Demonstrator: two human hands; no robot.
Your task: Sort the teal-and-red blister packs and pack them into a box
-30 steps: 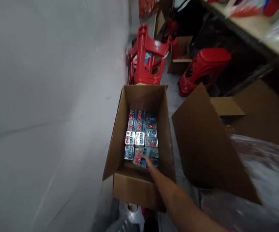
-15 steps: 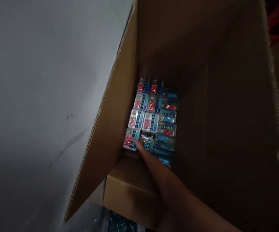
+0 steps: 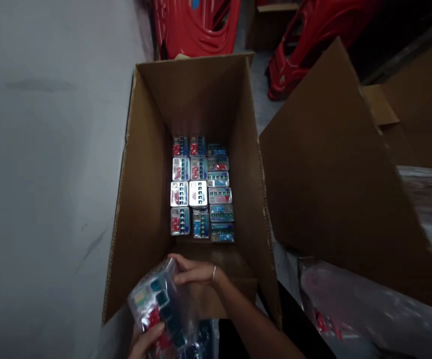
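Note:
An open cardboard box (image 3: pixel 141 199) stands by a pale wall, its bottom lined with several clear-wrapped packs (image 3: pixel 201 192) printed in red and teal. At the box's near edge I hold another clear-wrapped pack (image 3: pixel 159 306). My right hand (image 3: pixel 193 271), a ring on one finger, grips the pack's top corner with curled fingers. My left hand (image 3: pixel 146 341) shows only partly at the bottom edge, its fingers closed on the pack's lower side.
A second cardboard box (image 3: pixel 331 169) with raised flaps stands to the right. Clear plastic bags (image 3: pixel 369 309) lie at the lower right. Red plastic stools (image 3: pixel 201 25) stand behind the boxes. The pale wall (image 3: pixel 44 174) fills the left.
My right hand has come up out of the box, away from the packs on its bottom. Both hands now hold a pack at the near edge. The view has pulled back.

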